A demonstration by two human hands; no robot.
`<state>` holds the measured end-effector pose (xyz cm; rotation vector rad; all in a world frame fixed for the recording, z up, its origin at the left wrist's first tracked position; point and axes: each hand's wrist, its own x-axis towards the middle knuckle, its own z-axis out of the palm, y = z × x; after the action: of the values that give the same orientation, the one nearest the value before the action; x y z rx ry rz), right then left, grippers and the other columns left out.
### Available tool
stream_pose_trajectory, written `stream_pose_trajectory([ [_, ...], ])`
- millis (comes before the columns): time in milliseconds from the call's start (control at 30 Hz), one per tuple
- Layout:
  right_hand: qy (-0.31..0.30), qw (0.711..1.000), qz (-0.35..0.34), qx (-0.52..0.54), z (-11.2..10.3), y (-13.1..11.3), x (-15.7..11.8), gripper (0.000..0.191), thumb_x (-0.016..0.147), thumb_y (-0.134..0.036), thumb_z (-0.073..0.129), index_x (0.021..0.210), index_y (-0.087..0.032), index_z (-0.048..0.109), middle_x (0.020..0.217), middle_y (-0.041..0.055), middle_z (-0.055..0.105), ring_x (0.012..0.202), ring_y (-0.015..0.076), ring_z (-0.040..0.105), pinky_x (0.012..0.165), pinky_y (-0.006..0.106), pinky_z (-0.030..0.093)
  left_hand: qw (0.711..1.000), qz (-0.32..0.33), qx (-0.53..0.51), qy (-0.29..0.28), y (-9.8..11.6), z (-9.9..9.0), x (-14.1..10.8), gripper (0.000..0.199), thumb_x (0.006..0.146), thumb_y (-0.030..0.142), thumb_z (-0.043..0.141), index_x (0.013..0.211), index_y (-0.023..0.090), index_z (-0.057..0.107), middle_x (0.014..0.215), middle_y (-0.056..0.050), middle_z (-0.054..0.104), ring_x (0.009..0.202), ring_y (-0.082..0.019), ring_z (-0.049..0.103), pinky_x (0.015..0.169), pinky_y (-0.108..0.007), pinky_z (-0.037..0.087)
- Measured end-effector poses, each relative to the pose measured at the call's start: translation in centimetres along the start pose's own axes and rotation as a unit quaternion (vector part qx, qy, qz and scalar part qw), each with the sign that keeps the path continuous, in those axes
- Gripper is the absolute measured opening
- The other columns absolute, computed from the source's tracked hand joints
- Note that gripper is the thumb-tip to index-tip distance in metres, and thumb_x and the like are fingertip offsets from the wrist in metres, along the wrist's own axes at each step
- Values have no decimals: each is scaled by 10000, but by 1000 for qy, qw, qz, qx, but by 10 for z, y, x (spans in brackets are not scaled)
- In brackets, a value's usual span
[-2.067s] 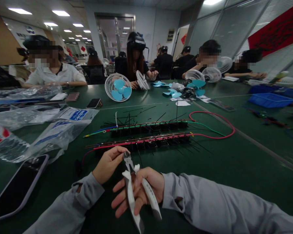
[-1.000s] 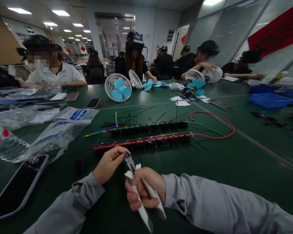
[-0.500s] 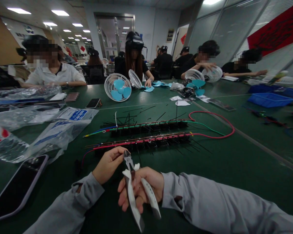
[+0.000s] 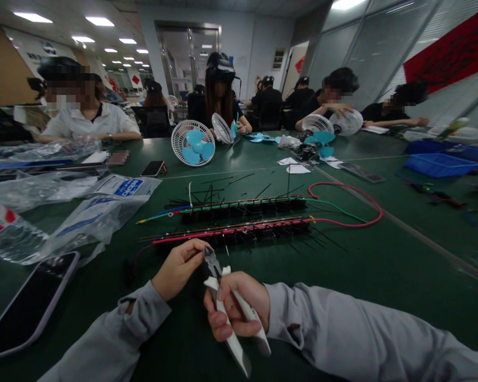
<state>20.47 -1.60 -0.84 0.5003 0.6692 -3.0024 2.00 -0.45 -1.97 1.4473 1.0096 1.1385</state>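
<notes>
My right hand [image 4: 247, 297] is wrapped around the white handles of a pair of diagonal cutters [image 4: 212, 261], whose jaws point away from me. At the cutter tips, the thumb and fingers of my left hand [image 4: 176, 270] are pinched together; anything between them is too small or hidden to make out. Just beyond both hands lies a long black strip with red wire [image 4: 207, 232] and many thin black tails sticking out. Behind it, a similar strip with green wire [image 4: 242, 202] carries an upright white tie at its left part.
A phone [image 4: 27, 307], a water bottle [image 4: 11, 239] and plastic bags [image 4: 103, 204] lie to the left. A red cable [image 4: 376, 215] loops on the right. Across the green table [image 4: 382, 297], people handle fans [image 4: 193, 142]; blue trays [image 4: 442, 164] stand far right.
My right fingers have closed further around the cutters, bringing the handles closer together and shifting them slightly right. My left hand stays nearly still. Across the table, a person has lifted a blue fan blade.
</notes>
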Motion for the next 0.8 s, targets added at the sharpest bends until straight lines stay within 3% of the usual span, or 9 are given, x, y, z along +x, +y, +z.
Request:
stream_pose_trajectory([
  [400, -22, 1000, -10, 8, -4, 2, 3, 195, 632, -210, 429, 780, -116, 513, 606, 51, 462, 508, 149, 501, 216, 127, 163, 999, -1, 23, 26, 1, 4, -1, 151, 825, 298, 592, 862, 152, 586, 809, -26, 590, 762, -155, 567, 719, -262, 470],
  [533, -26, 999, -39, -3, -9, 5, 6, 290, 631, -206, 426, 856, -72, 550, 642, 95, 558, 547, 179, 568, 227, 148, 243, 999, -10, 27, 23, -1, 3, 0, 143, 841, 291, 569, 873, 153, 584, 810, -25, 605, 766, -154, 578, 722, -262, 472],
  [667, -38, 998, -45, -6, -10, 5, 8, 456, 611, -188, 418, 1020, -33, 546, 900, 170, 640, 780, 231, 651, 402, 203, 465, 999, -16, 21, 28, 0, 2, 0, 159, 840, 297, 569, 885, 148, 601, 825, -33, 634, 783, -163, 597, 748, -277, 476],
  [800, -65, 997, -30, -2, -7, 5, 8, 564, 586, -186, 430, 1124, -40, 512, 1070, 191, 605, 955, 278, 622, 594, 259, 525, 999, -21, 17, 38, 1, 3, -1, 173, 822, 306, 589, 889, 148, 616, 829, -39, 649, 780, -169, 604, 734, -277, 482],
])
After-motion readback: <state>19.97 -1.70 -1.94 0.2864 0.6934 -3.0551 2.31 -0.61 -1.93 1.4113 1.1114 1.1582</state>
